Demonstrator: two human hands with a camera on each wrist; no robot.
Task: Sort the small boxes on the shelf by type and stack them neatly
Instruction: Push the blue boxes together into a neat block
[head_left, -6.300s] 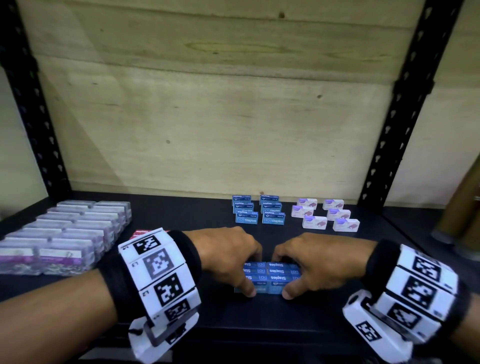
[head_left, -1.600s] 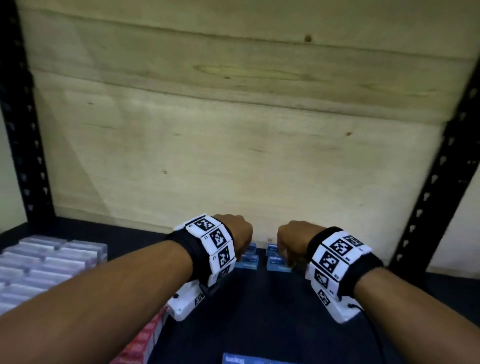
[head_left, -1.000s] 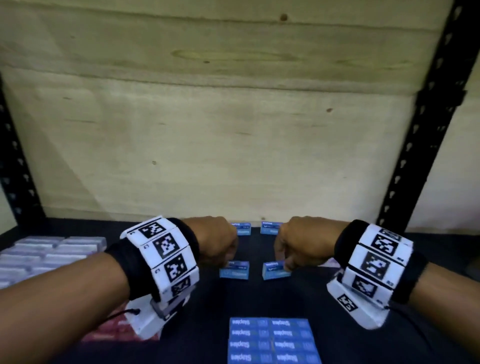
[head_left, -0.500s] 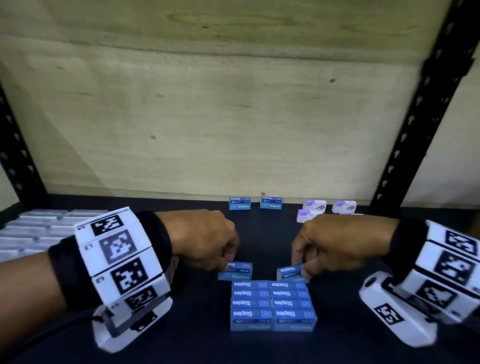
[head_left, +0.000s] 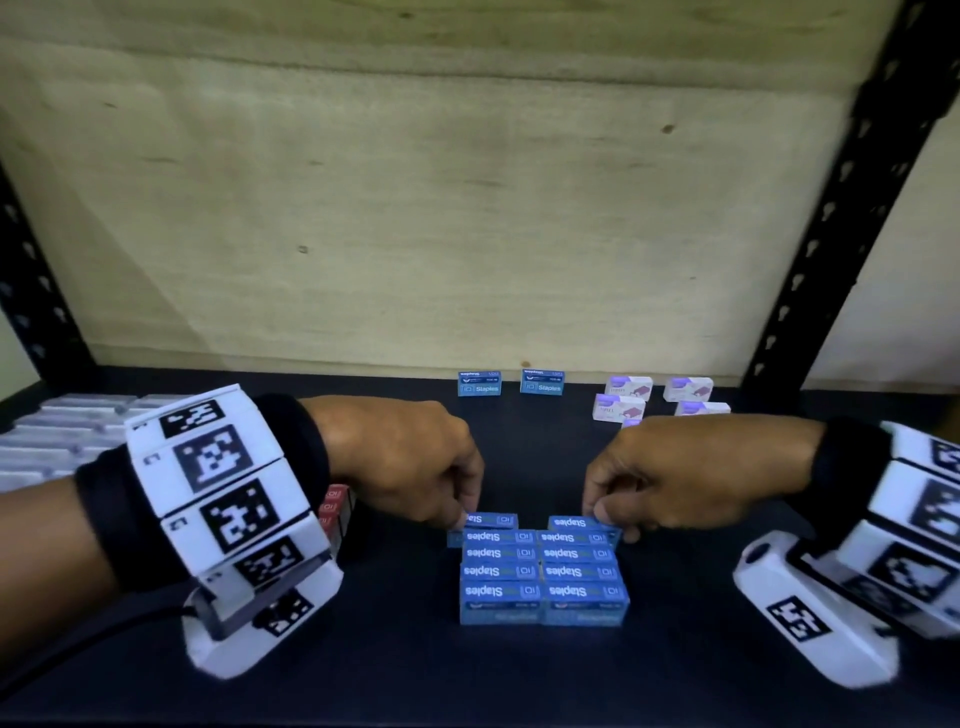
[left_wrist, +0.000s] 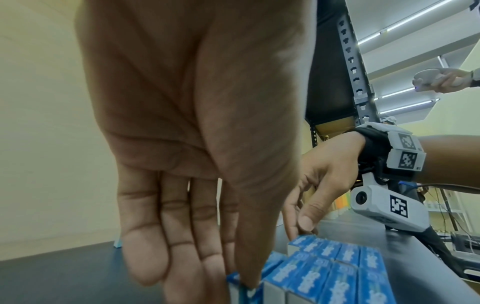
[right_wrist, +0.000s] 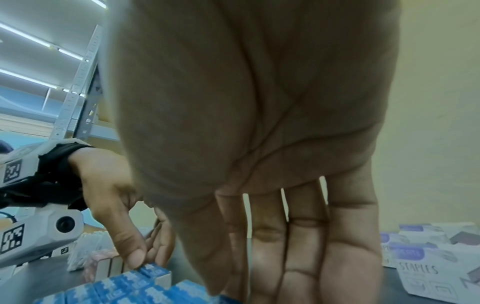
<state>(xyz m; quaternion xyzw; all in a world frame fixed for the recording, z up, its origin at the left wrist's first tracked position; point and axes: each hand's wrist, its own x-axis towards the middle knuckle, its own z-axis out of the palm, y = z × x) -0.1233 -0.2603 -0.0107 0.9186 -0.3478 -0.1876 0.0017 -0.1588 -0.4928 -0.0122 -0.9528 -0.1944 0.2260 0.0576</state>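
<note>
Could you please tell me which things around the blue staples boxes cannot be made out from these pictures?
- Head view: red boxes mostly hidden behind the left wrist rig; count unclear.
- Head view: white staples boxes partly covered by the right hand.
- Left wrist view: held blue box largely hidden by the left hand; label unreadable.

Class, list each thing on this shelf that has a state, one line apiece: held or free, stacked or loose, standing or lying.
left hand: pinches a blue box at the block's far left
right hand: pinches a blue box at the block's far right
blue staples block: packed in two columns
two blue boxes at the back: standing, apart, free
white staples boxes: loose group, free
</note>
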